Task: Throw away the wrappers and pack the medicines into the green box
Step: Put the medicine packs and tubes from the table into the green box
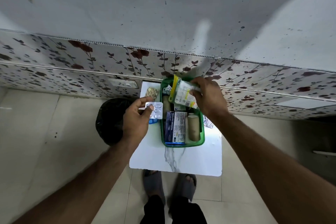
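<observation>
A pale grey-white wall [163, 5], speckled with small dark spots and one greenish smudge near the upper left, fills the top of the view. Below it runs a band of floral panels [72, 56] printed with dark red roses and leafy stems, crossed by a thin horizontal rail. A white switch plate [123, 84] sits in the lower panel. The floor [45, 142] is large cream tiles with faint joints. A small white marble-patterned bench [181, 160] stands against the wall, brightly lit.
</observation>
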